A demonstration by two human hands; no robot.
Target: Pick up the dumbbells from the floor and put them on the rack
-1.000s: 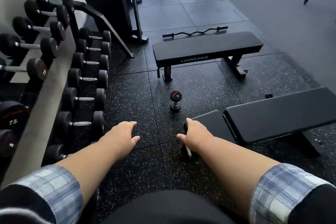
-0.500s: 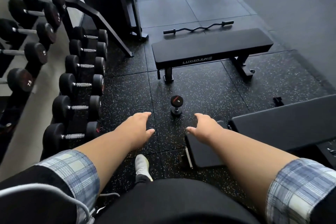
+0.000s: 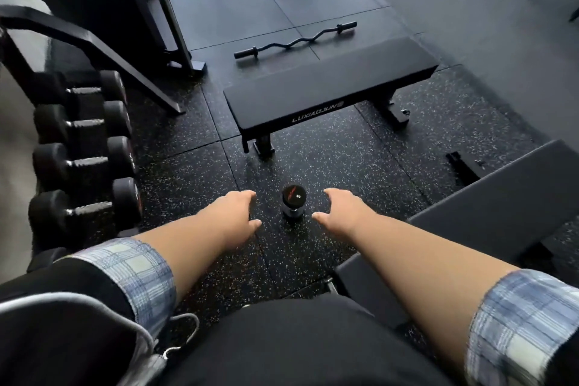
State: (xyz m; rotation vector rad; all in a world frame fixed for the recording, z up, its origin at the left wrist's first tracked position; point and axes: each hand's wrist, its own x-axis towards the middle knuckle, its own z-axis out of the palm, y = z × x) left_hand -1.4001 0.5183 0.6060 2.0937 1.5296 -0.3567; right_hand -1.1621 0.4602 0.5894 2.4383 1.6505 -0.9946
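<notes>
A small black dumbbell (image 3: pixel 293 200) marked 5 stands on end on the speckled rubber floor, straight ahead of me. My left hand (image 3: pixel 233 216) hovers just left of it and my right hand (image 3: pixel 340 208) just right of it. Both hands have curled, spread fingers, hold nothing and do not touch the dumbbell. The dumbbell rack (image 3: pixel 84 37) runs along the left edge, with several black dumbbells (image 3: pixel 84 163) lying on its lower tier.
A flat black bench (image 3: pixel 329 94) stands crosswise just beyond the dumbbell, with a curl bar (image 3: pixel 294 41) on the floor behind it. A second bench (image 3: pixel 488 216) sits close on my right. A dark machine frame (image 3: pixel 163 9) rises at the back left.
I have moved forward toward the standing dumbbell. Both hands have reached ahead and now flank it on either side; the upper rack tier has slid out of view.
</notes>
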